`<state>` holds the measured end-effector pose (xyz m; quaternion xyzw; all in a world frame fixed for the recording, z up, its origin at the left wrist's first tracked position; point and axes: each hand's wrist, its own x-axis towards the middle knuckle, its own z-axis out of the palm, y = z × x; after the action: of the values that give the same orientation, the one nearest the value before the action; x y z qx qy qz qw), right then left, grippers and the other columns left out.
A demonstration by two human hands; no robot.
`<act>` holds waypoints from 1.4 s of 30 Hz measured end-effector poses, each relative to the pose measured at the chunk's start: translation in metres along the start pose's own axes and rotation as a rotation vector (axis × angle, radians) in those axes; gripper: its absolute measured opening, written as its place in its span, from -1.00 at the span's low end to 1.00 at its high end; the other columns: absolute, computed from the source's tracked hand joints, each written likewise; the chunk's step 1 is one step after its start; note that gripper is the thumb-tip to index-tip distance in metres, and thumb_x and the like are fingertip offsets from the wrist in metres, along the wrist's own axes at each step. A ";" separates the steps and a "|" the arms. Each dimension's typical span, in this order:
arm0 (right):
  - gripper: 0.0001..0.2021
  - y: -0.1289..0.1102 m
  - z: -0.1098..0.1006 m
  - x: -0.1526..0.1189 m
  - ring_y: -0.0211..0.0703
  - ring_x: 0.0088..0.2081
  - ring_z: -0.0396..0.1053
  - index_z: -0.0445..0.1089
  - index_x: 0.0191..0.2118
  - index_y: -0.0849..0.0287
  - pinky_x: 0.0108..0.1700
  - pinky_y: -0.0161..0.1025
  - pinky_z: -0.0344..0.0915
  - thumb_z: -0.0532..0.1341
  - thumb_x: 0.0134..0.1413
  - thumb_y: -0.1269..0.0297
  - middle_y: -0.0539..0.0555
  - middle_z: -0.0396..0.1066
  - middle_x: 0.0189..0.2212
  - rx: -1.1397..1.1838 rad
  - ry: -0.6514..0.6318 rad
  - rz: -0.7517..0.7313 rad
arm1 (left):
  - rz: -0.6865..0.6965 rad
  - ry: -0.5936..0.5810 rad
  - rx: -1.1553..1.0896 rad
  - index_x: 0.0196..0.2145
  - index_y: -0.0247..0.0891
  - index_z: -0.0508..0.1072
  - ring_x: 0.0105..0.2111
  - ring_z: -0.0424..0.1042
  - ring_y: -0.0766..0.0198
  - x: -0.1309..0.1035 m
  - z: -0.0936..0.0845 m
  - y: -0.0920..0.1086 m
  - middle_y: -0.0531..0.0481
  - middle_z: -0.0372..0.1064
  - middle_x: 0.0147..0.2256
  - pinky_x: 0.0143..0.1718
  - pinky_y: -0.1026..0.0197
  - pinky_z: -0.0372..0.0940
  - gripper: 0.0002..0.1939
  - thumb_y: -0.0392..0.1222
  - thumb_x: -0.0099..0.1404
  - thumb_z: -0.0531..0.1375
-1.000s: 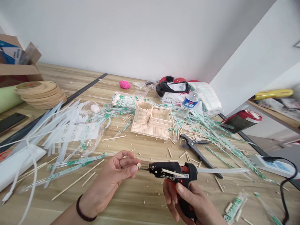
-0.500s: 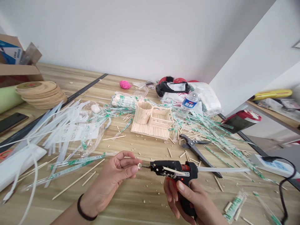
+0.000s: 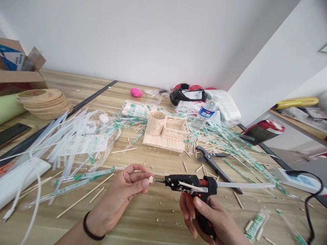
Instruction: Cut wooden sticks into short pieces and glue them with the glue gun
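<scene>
Between thumb and fingertips, my left hand (image 3: 131, 185) pinches a small flower-like cluster of wooden stick pieces (image 3: 151, 179). My right hand (image 3: 204, 214) is wrapped round the handle of a black hot glue gun (image 3: 191, 183) with a small red light lit. The gun's nozzle points left, its tip at or very close to the cluster; contact is hard to make out. A clear glue stick (image 3: 245, 185) sticks out of its back end. Beyond both hands stands a stick-built model (image 3: 163, 143) with a round tower and a railed box on a flat base.
Black cutters (image 3: 214, 165) lie right of the model among loose sticks and green-printed wrappers. A water bottle (image 3: 205, 114) and a pink yarn ball (image 3: 136, 92) are at the back. Glue sticks (image 3: 74, 136) pile up on the left. A power strip (image 3: 296, 178) is at right.
The glue gun has shifted slightly to the right, its nozzle drawing back a little from the middle of the cluster. My left hand has barely moved.
</scene>
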<state>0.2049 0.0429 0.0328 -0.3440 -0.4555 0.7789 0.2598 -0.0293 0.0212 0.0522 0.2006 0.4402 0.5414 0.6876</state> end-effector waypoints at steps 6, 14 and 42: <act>-0.55 0.000 0.002 0.000 -0.45 -0.72 0.13 0.28 -0.50 0.24 -0.78 -0.52 -0.11 0.21 0.04 -0.12 0.00 0.30 -0.61 -0.017 -0.003 0.014 | -0.002 0.016 0.001 -0.33 -0.24 0.48 -0.49 0.42 0.47 0.000 -0.001 0.000 0.10 0.59 -0.40 -0.45 0.43 0.36 -0.68 -0.31 -0.05 0.47; -0.53 0.000 0.003 0.002 -0.47 -0.73 0.12 0.28 -0.50 0.24 -0.78 -0.52 -0.12 0.20 0.04 -0.14 0.01 0.30 -0.60 -0.029 0.004 0.009 | -0.007 0.005 0.028 -0.32 -0.24 0.48 -0.43 0.45 0.44 0.003 -0.003 -0.006 0.07 0.59 -0.35 -0.41 0.44 0.36 -0.68 -0.32 -0.04 0.46; -0.54 0.001 0.004 0.002 -0.46 -0.73 0.11 0.27 -0.51 0.24 -0.79 -0.51 -0.13 0.20 0.04 -0.14 0.01 0.31 -0.64 -0.047 -0.006 0.015 | 0.017 0.017 0.025 -0.35 -0.25 0.48 -0.49 0.40 0.46 0.003 -0.002 -0.005 0.09 0.55 -0.40 -0.46 0.44 0.32 -0.70 -0.33 -0.04 0.46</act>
<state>0.2010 0.0417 0.0328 -0.3508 -0.4718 0.7711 0.2446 -0.0281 0.0214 0.0459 0.2081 0.4509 0.5434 0.6769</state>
